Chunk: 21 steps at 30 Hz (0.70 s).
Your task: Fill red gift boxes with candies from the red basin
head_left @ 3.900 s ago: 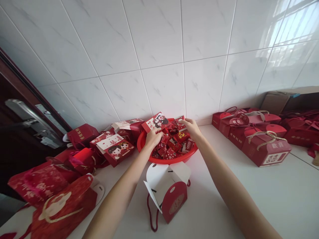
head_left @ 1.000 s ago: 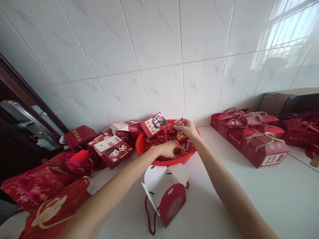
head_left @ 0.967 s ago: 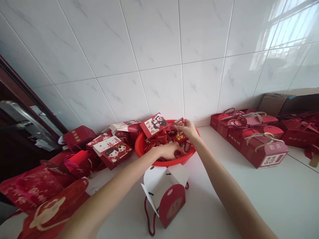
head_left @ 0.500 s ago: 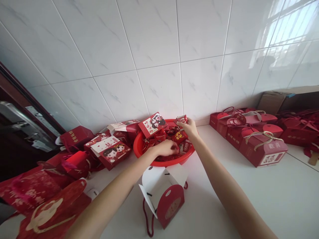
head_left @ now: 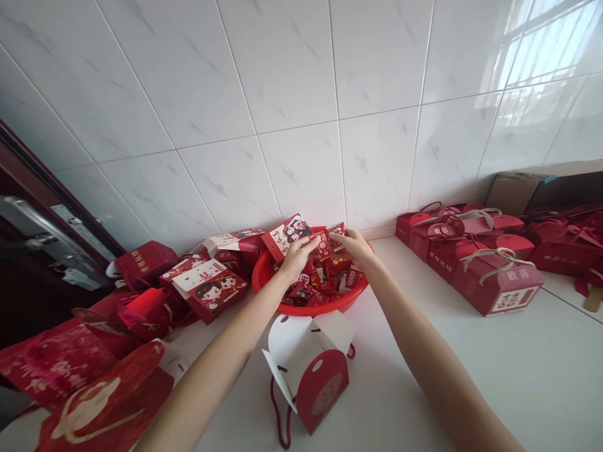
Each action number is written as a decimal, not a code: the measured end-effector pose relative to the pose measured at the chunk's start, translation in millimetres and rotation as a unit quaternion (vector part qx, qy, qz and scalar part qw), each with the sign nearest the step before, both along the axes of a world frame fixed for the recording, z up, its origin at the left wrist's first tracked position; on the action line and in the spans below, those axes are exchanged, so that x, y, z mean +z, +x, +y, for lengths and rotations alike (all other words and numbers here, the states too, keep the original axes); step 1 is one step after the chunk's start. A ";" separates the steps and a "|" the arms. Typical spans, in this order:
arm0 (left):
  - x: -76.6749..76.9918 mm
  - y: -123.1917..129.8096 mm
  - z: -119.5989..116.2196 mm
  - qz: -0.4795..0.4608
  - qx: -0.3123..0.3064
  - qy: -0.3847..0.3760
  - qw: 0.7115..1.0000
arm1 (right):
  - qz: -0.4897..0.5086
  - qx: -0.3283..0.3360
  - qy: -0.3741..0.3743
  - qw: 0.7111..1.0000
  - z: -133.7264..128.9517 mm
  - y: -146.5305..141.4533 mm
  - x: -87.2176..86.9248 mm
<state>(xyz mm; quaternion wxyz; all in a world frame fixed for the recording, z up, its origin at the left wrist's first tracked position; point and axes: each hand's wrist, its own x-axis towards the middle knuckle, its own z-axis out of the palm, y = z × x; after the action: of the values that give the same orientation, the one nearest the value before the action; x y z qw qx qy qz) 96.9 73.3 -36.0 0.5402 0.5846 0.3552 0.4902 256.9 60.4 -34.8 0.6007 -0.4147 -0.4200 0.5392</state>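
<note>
A red plastic basket (head_left: 325, 309) by the wall holds many small red wrapped packets (head_left: 306, 292). Above its far side, my left hand (head_left: 298, 254) pinches a red candy packet (head_left: 322, 247). My right hand (head_left: 355, 247) grips another small red packet (head_left: 336, 233) by its side, close to the first. A red and white printed box (head_left: 286, 235) leans at the basket's back left, behind my left hand. In front of the basket stands a gift box (head_left: 325, 392) with its flaps up, white inside and red outside, a dark red cord hanging at its side.
Several red gift boxes (head_left: 499, 276) with cord handles stand at the right, before a cardboard box (head_left: 513, 191). More red boxes (head_left: 211, 289) and bags (head_left: 61, 358) crowd the left side. A dark door with a metal handle (head_left: 35, 242) is at the far left.
My left hand has come up out of the basket's contents with a packet and moved toward the back. My right hand has shifted slightly left and down, still holding its packet.
</note>
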 end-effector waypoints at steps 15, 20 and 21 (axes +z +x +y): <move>1.8 22.7 59.3 0.476 -0.008 0.169 0.863 | 0.091 -0.207 0.111 0.968 15.6 3.2 -7.5; -16.1 37.4 82.8 0.641 -0.057 0.234 0.728 | 0.080 -0.220 0.126 0.964 16.2 2.0 -9.2; -18.8 40.8 88.2 0.659 -0.064 0.243 0.709 | 0.085 -0.218 0.124 0.964 16.2 1.7 -9.1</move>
<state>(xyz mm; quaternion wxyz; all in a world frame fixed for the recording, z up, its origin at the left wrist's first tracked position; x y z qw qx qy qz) 137.7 161.6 -54.8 0.0385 0.8912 0.4517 0.0146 258.7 76.7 -43.9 0.7838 -0.3714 -0.3307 0.3720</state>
